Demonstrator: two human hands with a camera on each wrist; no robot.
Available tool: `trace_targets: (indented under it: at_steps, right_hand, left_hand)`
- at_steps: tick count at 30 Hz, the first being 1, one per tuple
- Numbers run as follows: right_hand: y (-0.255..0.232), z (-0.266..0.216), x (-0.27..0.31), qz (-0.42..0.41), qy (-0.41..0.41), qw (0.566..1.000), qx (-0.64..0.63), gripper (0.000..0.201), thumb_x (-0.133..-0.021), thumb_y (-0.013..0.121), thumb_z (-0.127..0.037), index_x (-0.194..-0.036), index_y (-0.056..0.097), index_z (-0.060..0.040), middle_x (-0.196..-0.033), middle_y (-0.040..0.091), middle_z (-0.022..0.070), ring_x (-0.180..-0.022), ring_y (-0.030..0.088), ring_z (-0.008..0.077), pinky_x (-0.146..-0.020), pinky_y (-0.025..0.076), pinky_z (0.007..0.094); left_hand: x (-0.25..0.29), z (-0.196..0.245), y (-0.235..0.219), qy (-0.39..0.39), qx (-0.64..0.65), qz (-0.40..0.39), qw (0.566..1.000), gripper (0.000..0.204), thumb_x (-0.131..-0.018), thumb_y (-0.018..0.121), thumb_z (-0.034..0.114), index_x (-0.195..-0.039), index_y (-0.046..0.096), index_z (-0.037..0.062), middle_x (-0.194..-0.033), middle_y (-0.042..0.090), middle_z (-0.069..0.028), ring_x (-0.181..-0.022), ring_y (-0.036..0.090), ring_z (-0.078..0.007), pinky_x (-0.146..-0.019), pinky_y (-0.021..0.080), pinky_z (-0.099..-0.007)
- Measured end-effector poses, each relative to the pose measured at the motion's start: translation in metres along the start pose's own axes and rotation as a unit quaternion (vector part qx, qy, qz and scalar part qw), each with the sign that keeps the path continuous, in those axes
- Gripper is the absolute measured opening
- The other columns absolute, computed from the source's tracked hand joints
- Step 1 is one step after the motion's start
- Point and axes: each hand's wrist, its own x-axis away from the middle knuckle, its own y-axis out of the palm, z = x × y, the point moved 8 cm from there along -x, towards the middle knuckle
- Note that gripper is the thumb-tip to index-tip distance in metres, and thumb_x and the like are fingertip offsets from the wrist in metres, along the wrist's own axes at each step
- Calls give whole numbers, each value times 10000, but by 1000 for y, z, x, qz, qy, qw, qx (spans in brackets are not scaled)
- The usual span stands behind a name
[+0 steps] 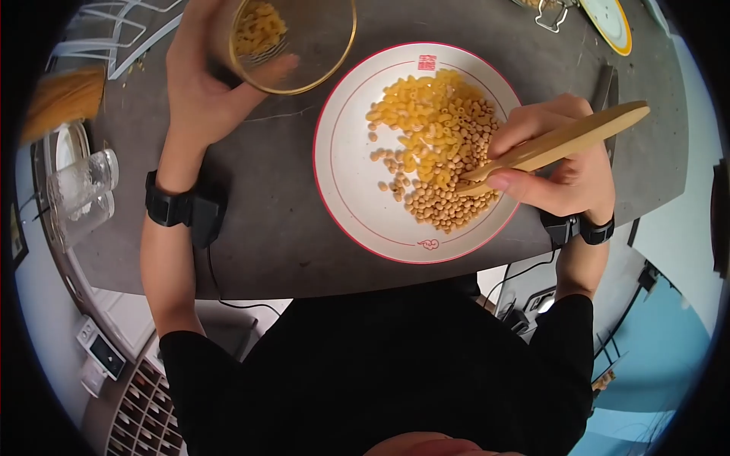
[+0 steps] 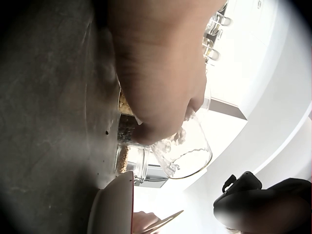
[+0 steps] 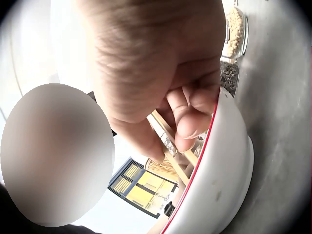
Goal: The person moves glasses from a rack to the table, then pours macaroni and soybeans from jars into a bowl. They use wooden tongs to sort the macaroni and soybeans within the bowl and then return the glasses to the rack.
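My left hand (image 1: 209, 95) grips a clear glass (image 1: 323, 49) that is tilted, its mouth towards the head camera, with some macaroni (image 1: 260, 29) inside. The glass is up and to the left of a wide white bowl (image 1: 346, 152) with a red rim. Yellow elbow macaroni lies in the upper part of the bowl, and round tan beans (image 1: 449, 209) lie in the lower and right part. Over the bowl's right side, my right hand (image 1: 566, 163) pinches wooden tongs (image 1: 585, 129), their tips among the beans. Both arms of the tongs (image 3: 175, 163) show in the right wrist view.
Two clear glass jars (image 1: 80, 186) are at the left edge. A white wire rack (image 1: 122, 38) stands at the upper left. A jar with a wire clasp (image 1: 551, 9) and a yellow-rimmed plate (image 1: 608, 23) are at the upper right. Cables run from both wrist cameras.
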Motion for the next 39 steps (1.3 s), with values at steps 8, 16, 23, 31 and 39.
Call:
trace_targets:
  at_steps: [8, 16, 23, 31, 39]
  right_hand:
    - [3, -7, 2, -28, -27, 999, 33, 201, -808, 845, -140, -848, 694, -13, -685, 689, 79, -530, 647, 198, -486, 448, 284]
    - [-11, 0, 4, 39, -42, 997, -47, 54, -886, 771, -2, -910, 724, 9, -843, 705, 54, -578, 599, 94, -507, 433, 235]
    - [-17, 22, 5, 182, 162, 952, -184, 126, -947, 704, -102, -924, 691, 21, -612, 618, 21, -441, 530, 68, -411, 387, 202]
    - [-16, 27, -4, 192, 235, 927, -220, 219, -963, 694, -205, -936, 712, 12, -610, 619, 8, -436, 537, 63, -385, 361, 206]
    - [12, 0, -32, 142, 218, 960, -103, 222, -967, 733, -215, -943, 719, 5, -679, 642, -1, -542, 576, 37, -483, 418, 183]
  left_hand:
    - [0, 2, -2, 29, 11, 24, 999, 807, -752, 872, 30, -1456, 477, 26, -1429, 584, -137, -1299, 589, -247, -1098, 495, -397]
    - [-3, 3, 2, 8, 17, -9, 1000, 785, -747, 882, 58, -1437, 509, 31, -1421, 592, -117, -1266, 609, -226, -1051, 519, -356]
    - [-6, 10, 3, 42, 2, -3, 999, 758, -765, 876, 62, -1428, 509, 30, -1395, 612, -107, -1273, 601, -208, -1060, 503, -346]
    - [-10, 27, -4, 146, -70, 29, 986, 728, -717, 902, 221, -1336, 560, 48, -1274, 603, -166, -1169, 595, -351, -1010, 473, -427]
    - [-9, 31, -5, 149, -84, 30, 985, 728, -714, 898, 212, -1339, 563, 46, -1278, 610, -161, -1167, 596, -353, -1013, 469, -433]
